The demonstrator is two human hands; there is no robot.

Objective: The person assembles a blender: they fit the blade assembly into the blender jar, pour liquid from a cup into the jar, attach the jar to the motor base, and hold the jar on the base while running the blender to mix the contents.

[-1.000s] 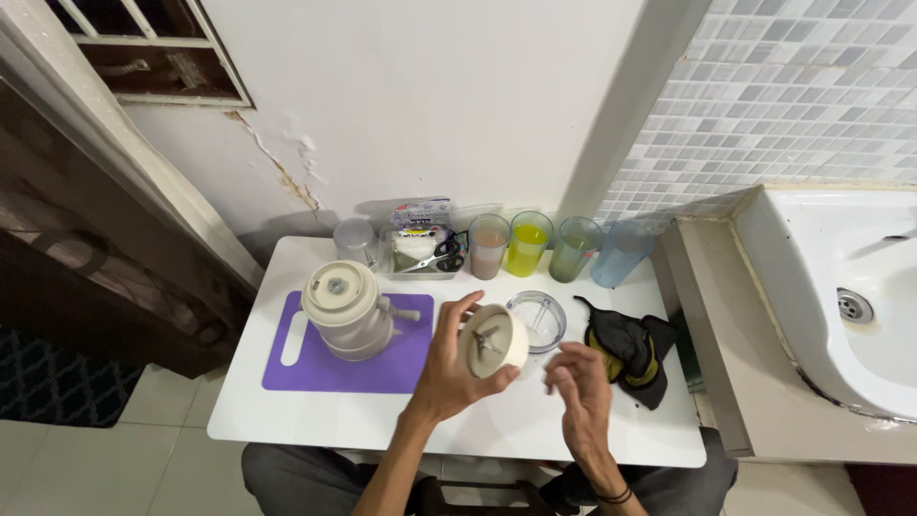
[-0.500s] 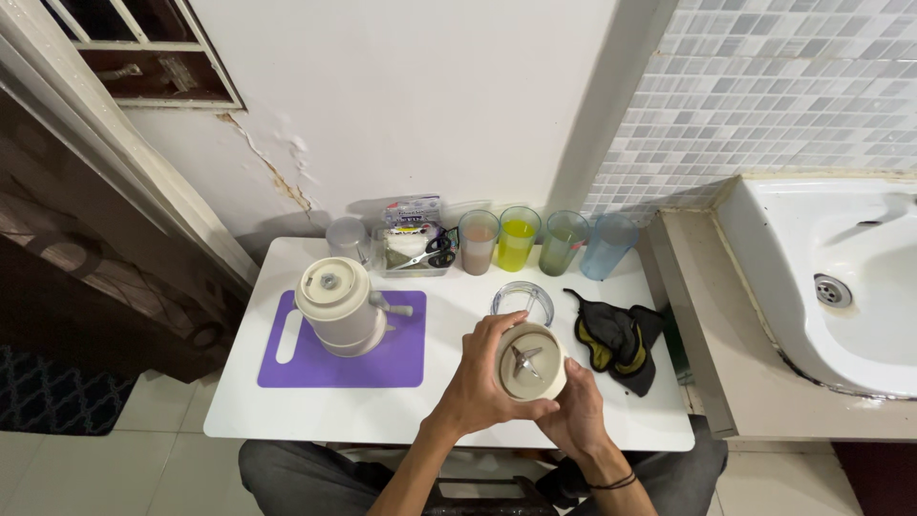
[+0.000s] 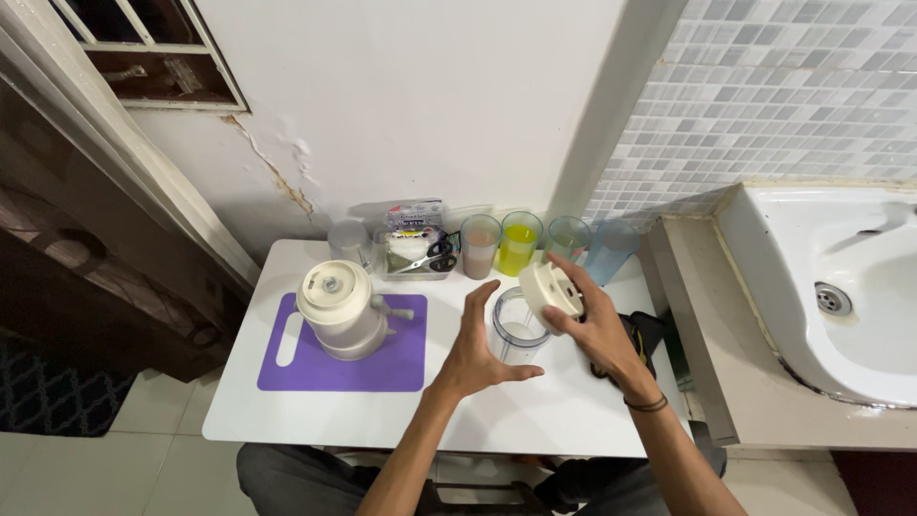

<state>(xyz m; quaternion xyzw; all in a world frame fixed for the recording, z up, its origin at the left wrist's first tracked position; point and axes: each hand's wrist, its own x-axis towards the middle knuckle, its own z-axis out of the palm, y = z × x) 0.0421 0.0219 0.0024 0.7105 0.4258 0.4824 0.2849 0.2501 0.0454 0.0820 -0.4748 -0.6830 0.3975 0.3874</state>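
Observation:
My right hand (image 3: 600,330) grips a round cream blade cap (image 3: 551,291), held tilted just above a small clear jar (image 3: 516,332). The jar stands on the white table (image 3: 287,411) and has something white at its bottom. My left hand (image 3: 476,352) is at the jar's left side with straight, spread fingers and the thumb reaching along the front of the jar's base. It holds nothing.
A cream blender base (image 3: 342,308) stands on a purple cutting mat (image 3: 382,363) at the left. Along the wall are a clear box with scissors (image 3: 415,250) and glasses of pinkish (image 3: 479,246), yellow (image 3: 519,243), green (image 3: 567,236) and blue (image 3: 611,250). A black cloth (image 3: 651,330) and a sink (image 3: 841,296) lie to the right.
The cream cap went from my left hand to my right, which lifted it over the clear jar. My left hand let go and moved beside the jar.

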